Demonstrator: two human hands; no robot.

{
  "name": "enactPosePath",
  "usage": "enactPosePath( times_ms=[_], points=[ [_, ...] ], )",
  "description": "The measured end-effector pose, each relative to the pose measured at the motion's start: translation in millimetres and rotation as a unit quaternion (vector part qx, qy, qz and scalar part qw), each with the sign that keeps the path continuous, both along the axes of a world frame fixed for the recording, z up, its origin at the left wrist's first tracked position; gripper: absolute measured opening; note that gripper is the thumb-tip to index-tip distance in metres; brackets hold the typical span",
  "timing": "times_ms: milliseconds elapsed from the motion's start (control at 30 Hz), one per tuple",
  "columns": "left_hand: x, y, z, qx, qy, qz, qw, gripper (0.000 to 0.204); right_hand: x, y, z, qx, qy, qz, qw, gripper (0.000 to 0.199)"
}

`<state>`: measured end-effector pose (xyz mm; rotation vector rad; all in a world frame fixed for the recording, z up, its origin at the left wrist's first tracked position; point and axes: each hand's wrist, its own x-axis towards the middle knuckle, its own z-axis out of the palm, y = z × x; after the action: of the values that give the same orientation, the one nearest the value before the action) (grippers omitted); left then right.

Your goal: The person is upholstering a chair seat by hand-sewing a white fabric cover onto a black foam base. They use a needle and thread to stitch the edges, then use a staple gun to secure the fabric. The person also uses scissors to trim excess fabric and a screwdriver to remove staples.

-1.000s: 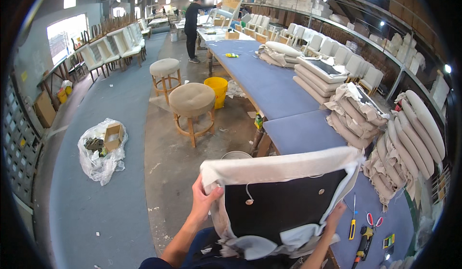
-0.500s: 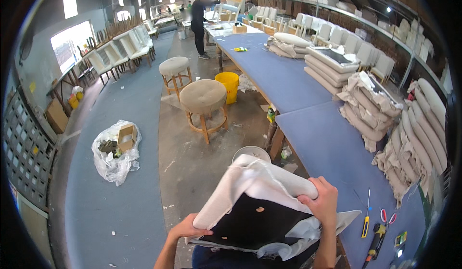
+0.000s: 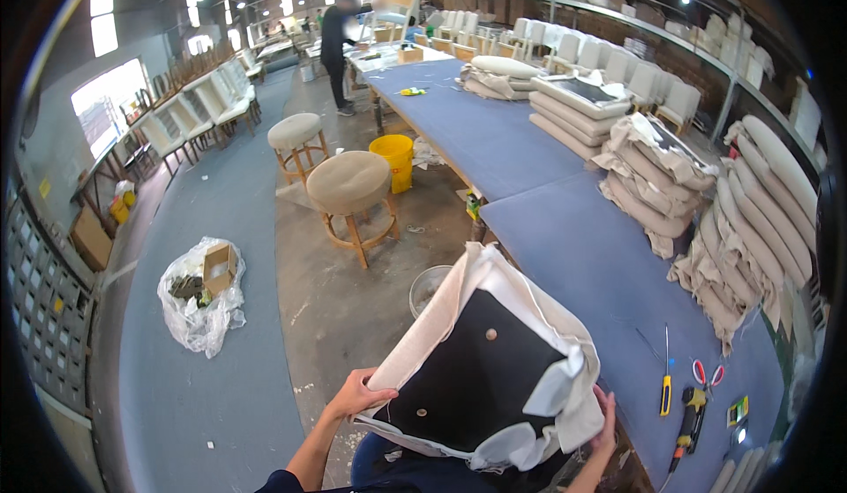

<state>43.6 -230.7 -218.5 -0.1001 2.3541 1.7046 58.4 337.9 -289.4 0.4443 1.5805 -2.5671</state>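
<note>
a: where's the cushion (image 3: pixel 481 378)?

b: underside up between both hands, by the near left edge of the table (image 3: pixel 547 228) (can't tell whether they touch).

a: and the grip?

b: left hand (image 3: pixel 363 393) pinches the left edge, thumb on top; right hand (image 3: pixel 604 422) lies along the right edge, though how far it's closed i can't tell.

a: room to move?

b: blue tabletop runs between it and the stacks (image 3: pixel 648 180), well apart. leftward, floor (image 3: pixel 326 317) stretches away. nearer, on its right, lie a screwdriver (image 3: pixel 666 396), scissors (image 3: pixel 708 373) and a yellow-black tool (image 3: pixel 693 414).

a: the rest?

b: a seam crosses the table; a yellow bucket (image 3: pixel 393 162) stands between it and two stools (image 3: pixel 348 183). a person (image 3: pixel 335 43) in dark clothes stands by the far end.
</note>
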Motion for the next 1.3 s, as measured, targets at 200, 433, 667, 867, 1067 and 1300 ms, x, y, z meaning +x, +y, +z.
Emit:
enactPosePath(
  times_ms=[200,433,667,867,1067,1300],
  points=[
    [-27.2,15.1,-12.9,-0.049,0.008,-0.014,0.999,0.054,-37.2,-14.5,-197.0,0.12,-0.057,-0.197,0.971,0.068],
    [17.8,-15.4,-26.9,-0.006,0.033,0.072,0.997,0.045,-50.8,-91.5,-86.2,0.155,0.019,-0.248,0.956,0.076],
    [6.0,56.2,-35.4,0.133,-0.014,0.183,0.974,0.039,-121.8,-31.1,98.5,0.401,0.083,-0.25,0.878,0.074],
    [-34.7,204.2,-21.2,0.315,-0.006,0.172,0.933,0.046,-127.5,-38.1,300.1,0.346,0.374,-0.25,0.824,0.04],
    [-71.4,326.1,-27.6,0.448,-0.168,-0.032,0.878,0.063,-42.3,-34.3,164.0,0.529,0.241,-0.296,0.758,0.019],
    [-64.1,348.9,-19.5,0.456,-0.219,-0.088,0.858,0.037,98.7,-73.3,30.4,0.382,-0.005,-0.336,0.861,0.016]
  ],
)
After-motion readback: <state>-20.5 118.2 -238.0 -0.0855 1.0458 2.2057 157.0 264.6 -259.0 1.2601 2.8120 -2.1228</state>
